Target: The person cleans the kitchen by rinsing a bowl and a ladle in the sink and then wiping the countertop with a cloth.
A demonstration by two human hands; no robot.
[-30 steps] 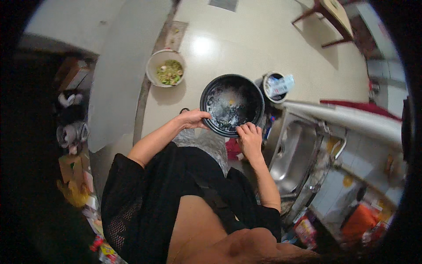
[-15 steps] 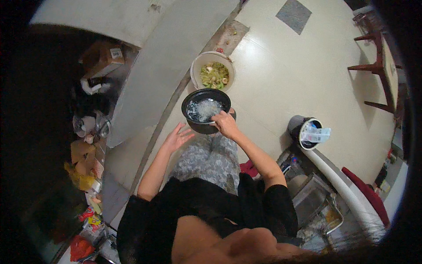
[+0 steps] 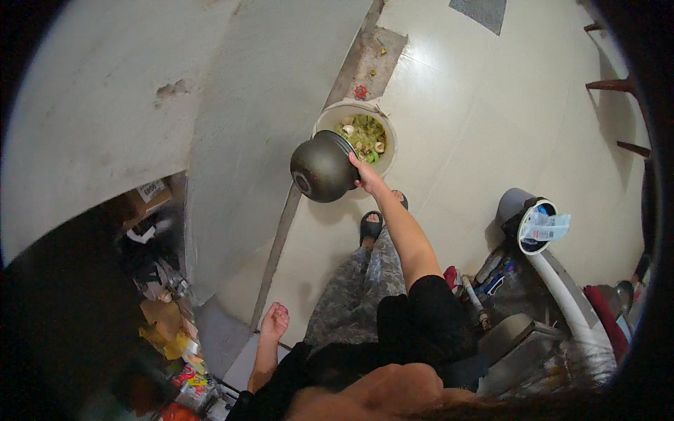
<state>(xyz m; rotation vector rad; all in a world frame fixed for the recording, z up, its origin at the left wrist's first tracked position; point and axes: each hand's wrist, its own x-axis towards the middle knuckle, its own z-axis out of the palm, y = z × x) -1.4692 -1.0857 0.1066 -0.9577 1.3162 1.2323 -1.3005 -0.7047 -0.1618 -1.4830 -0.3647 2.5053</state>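
A dark, round cooking pot (image 3: 319, 168) is tipped on its side, its grey base facing left and its mouth turned to the right. My right hand (image 3: 366, 174) grips its rim. The inside of the pot is hidden from here. Just beyond it stands a pale bucket (image 3: 390, 125) holding green vegetable scraps (image 3: 368, 133) and whitish pieces. The pot's rim overlaps the bucket's near edge in view. My left hand (image 3: 275, 321) is off to the lower left, fingers curled in, with nothing visible in it.
A low wall (image 3: 246, 126) runs along the left side of the bucket. To the right stands a trash bin (image 3: 535, 224) with a plastic packet on top, beside a white pipe (image 3: 572, 309). Boxes and bags (image 3: 165, 323) crowd the lower left. Chair legs (image 3: 611, 85) show at far right.
The pot, upright before with whitish liquid inside, has been tipped over toward the bucket by my right hand. My left hand has drawn back toward my body and its spread fingers have curled.
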